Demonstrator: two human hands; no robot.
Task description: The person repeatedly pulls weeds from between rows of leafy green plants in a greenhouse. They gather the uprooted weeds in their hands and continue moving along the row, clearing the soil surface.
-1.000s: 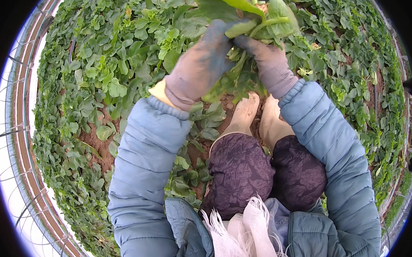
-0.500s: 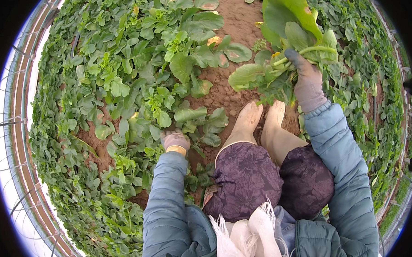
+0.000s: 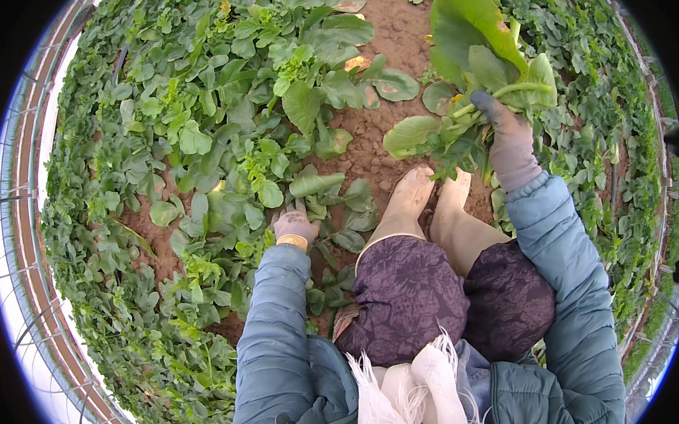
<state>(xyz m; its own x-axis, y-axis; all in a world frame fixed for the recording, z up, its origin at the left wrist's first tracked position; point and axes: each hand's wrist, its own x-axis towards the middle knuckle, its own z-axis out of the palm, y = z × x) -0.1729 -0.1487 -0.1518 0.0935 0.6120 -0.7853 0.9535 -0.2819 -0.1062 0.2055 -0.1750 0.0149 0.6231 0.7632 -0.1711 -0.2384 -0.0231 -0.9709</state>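
Fingers (image 3: 487, 104) of the right hand (image 3: 512, 140): clamped on the stems of a leafy green bunch (image 3: 457, 127), thumb across the near side. Fingers of the left hand (image 3: 296, 225): tips pushed in among low foliage; whether they grip a stem cannot be told.

Leafy green bunch: held up at upper right, above the ground and beyond the boots. Includes one large broad leaf (image 3: 464, 28), upright, its edge yellowed and browned; smaller rounded leaves; thick pale green stems, one running sideways past the thumb.

Gloves, one pair: greyish, the right thumb dark blue-grey. Yellowish inner cuff (image 3: 294, 242) at the left wrist.

Growing plants (image 3: 200, 138): dense, low, broad-leaved, to left and right. Withered yellow-brown leaf (image 3: 358, 63) at the edge of the left growth; nearby leaves with brown blotches.

Bare soil (image 3: 392, 35): reddish brown, crumbly, a strip between the plants, reaching the toes of the boots.

Clothing: beige boots (image 3: 401, 205), side by side; dark purple floral trousers (image 3: 411, 300), knees bent; blue-green quilted jacket (image 3: 273, 328); white fringed scarf (image 3: 438, 378), hanging at lower centre.
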